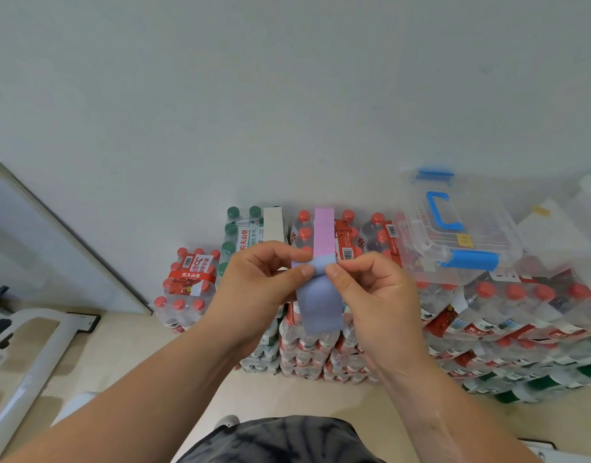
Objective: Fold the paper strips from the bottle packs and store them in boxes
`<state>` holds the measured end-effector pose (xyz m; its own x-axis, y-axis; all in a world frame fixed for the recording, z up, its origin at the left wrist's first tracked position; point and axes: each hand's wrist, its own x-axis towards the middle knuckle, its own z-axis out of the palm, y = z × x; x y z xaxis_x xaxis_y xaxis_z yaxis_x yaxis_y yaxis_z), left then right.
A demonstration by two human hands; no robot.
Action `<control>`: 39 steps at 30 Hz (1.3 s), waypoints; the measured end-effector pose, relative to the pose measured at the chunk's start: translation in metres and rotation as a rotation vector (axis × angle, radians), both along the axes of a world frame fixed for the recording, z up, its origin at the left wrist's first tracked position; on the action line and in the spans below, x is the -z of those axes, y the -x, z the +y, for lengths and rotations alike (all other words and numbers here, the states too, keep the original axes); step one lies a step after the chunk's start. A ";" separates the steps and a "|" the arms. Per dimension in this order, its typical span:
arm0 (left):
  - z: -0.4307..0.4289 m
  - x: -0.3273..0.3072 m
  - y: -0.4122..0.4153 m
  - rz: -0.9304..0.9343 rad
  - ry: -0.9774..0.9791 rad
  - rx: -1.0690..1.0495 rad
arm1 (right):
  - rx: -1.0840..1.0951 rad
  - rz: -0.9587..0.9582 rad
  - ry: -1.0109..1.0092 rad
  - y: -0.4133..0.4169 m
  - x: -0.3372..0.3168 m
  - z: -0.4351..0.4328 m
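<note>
The blue paper strip (pixel 319 302) hung in mid-air in front of the stacked bottle packs, pinched at its upper part between both hands and bent over there, its lower end dangling free.

At the far left a white board (pixel 53 248) leaned against the wall, with a pale metal frame (pixel 30 372) on the floor below it. Next came a low stack of red-capped bottle packs (pixel 187 289), standing by itself beside the taller stacks. To its right stood a green-capped pack (pixel 240 235) with a white paper strip (pixel 274 223) lying across its top.

The left hand (pixel 257 285) was closed on the blue strip's left edge, thumb on the near face and fingers curled behind. Just behind the hands, a pink paper strip (pixel 324 233) lay across the top of a red-capped pack (pixel 304 228) against the wall. The right hand (pixel 371 292) gripped the strip's right edge in the same way, its thumb tip close to the left thumb.

Further right, a clear plastic box (pixel 454 235) with blue handle and blue latches sat with its lid on, on top of the wide stack of bottle packs (pixel 521 312). Whether it held anything could not be told. At the bottom, dark patterned shorts (pixel 280 442) showed.
</note>
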<state>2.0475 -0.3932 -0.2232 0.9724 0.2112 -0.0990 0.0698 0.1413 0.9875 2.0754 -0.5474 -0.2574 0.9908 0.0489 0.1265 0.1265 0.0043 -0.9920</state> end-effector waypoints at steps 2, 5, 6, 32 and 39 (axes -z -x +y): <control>0.000 -0.001 -0.001 -0.003 -0.021 0.006 | 0.004 0.003 -0.025 0.000 -0.003 0.000; 0.000 -0.001 -0.001 -0.014 -0.039 0.022 | -0.006 -0.011 -0.022 -0.002 -0.007 -0.001; 0.000 -0.003 -0.001 -0.016 -0.031 0.024 | -0.013 -0.023 -0.008 -0.002 -0.007 -0.001; 0.003 0.005 -0.003 0.032 0.066 0.042 | 0.016 0.043 -0.076 -0.004 -0.002 0.001; 0.001 0.005 -0.003 0.041 0.049 -0.025 | -0.005 0.016 -0.021 -0.001 -0.004 0.002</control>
<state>2.0508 -0.3924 -0.2285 0.9619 0.2291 -0.1494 0.1060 0.1912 0.9758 2.0767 -0.5453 -0.2534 0.9925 0.0514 0.1113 0.1101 0.0258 -0.9936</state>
